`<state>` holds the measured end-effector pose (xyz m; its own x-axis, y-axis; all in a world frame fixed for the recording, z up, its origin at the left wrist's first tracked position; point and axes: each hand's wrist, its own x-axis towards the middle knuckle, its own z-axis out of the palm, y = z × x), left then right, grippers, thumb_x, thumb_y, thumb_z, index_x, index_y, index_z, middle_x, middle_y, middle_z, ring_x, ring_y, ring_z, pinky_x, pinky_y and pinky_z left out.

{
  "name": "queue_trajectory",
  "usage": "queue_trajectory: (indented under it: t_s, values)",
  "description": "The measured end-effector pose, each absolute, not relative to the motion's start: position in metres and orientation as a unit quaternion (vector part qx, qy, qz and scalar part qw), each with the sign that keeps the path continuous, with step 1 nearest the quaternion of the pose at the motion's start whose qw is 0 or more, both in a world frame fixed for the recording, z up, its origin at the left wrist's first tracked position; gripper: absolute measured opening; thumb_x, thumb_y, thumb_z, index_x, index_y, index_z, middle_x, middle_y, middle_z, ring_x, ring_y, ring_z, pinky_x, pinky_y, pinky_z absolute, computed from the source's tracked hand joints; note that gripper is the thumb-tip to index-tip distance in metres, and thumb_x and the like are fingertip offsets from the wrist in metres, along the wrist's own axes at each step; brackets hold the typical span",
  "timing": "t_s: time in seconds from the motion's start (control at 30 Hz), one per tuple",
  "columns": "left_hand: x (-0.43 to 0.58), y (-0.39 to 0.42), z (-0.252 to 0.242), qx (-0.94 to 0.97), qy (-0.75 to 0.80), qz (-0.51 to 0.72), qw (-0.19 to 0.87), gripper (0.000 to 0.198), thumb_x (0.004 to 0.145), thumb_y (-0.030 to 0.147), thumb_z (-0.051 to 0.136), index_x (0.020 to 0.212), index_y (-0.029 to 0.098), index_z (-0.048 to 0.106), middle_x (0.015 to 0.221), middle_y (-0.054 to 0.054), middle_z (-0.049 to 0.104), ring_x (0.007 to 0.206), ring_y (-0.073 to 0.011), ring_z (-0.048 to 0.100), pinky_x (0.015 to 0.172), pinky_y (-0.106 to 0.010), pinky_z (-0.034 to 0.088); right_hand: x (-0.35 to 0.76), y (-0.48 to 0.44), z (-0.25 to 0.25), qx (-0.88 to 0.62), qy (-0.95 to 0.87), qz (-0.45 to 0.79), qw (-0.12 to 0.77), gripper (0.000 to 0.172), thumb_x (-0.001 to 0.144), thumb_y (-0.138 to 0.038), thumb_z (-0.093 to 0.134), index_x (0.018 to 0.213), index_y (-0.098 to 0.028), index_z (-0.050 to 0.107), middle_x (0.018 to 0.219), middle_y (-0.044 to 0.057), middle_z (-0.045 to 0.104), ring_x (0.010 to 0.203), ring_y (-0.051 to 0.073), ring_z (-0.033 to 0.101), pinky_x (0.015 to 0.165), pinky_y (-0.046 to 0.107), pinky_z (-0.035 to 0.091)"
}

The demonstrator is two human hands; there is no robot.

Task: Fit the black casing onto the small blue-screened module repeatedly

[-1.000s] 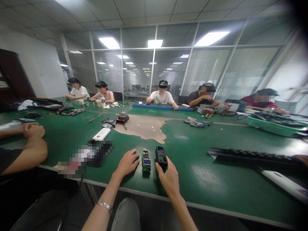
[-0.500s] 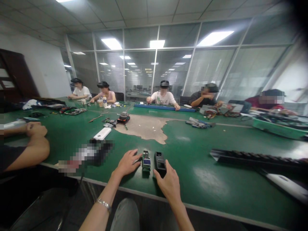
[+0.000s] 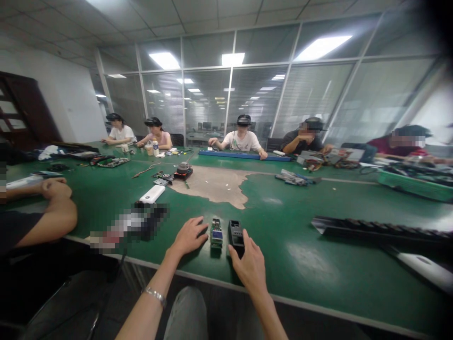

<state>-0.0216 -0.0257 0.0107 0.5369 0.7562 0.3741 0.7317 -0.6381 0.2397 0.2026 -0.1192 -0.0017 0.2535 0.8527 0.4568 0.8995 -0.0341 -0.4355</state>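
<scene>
A small green circuit module with a blue screen [image 3: 216, 233] lies on the green table [image 3: 283, 264] near its front edge. Beside it on the right lies a black plastic case [image 3: 236, 233]. My left hand [image 3: 189, 235] rests flat on the table just left of the module, fingers spread and empty. My right hand [image 3: 249, 264] lies over the near end of the black case, fingers loosely curled around it. A metal bracelet [image 3: 154, 295] circles my left wrist.
A white power bank [image 3: 152, 193] and a blurred dark object [image 3: 130, 224] lie to the left. A long black ribbed part [image 3: 382, 230] is at the right. A person's folded arm [image 3: 46, 217] rests at far left. Several people sit along the far side with parts.
My right hand has shifted slightly down over the near end of the black case. The view has tilted a little; module and case stay in place.
</scene>
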Motion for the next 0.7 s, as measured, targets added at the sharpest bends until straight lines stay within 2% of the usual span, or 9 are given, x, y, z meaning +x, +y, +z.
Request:
queue_trajectory:
  t_s: [0.13,0.27,0.43,0.7]
  values:
    - [-0.023,-0.027,0.012,0.875,0.424,0.231,0.027,0.042,0.091,0.045,0.051,0.126,0.024,0.059,0.141,-0.008,0.048,0.129,-0.0249,0.043,0.109,-0.041,0.034,0.202,-0.12,-0.001,-0.717,-0.605,-0.029,0.344,0.072,0.086,-0.051,0.047,0.141,-0.005,0.038,0.129,0.021,0.055,0.119,0.032,0.051,0.101,0.046,0.035]
    - [-0.023,-0.026,0.011,0.87,0.427,0.244,0.03,0.04,0.093,0.043,0.048,0.126,0.023,0.058,0.14,-0.008,0.05,0.129,-0.0238,0.044,0.109,-0.041,0.034,0.198,-0.121,0.012,-0.729,-0.564,0.034,0.387,0.072,0.086,-0.054,0.045,0.139,-0.007,0.04,0.127,0.019,0.058,0.113,0.031,0.056,0.095,0.041,0.041]
    - [-0.025,-0.024,0.006,0.864,0.431,0.257,0.043,0.041,0.092,0.04,0.05,0.129,0.022,0.055,0.139,-0.009,0.05,0.129,-0.0232,0.044,0.11,-0.041,0.034,0.172,-0.115,0.045,-0.692,-0.585,0.036,0.421,0.071,0.087,-0.054,0.047,0.139,-0.007,0.04,0.13,0.018,0.056,0.118,0.027,0.054,0.098,0.035,0.04]
    - [-0.027,-0.026,0.007,0.864,0.426,0.264,0.041,0.038,0.091,0.038,0.051,0.124,0.021,0.059,0.139,-0.01,0.05,0.129,-0.0243,0.044,0.109,-0.041,0.035,0.136,-0.106,0.061,-0.719,-0.611,-0.012,0.331,0.063,0.087,-0.043,0.05,0.135,-0.005,0.042,0.109,0.018,0.066,0.103,0.028,0.062,0.087,0.034,0.042]
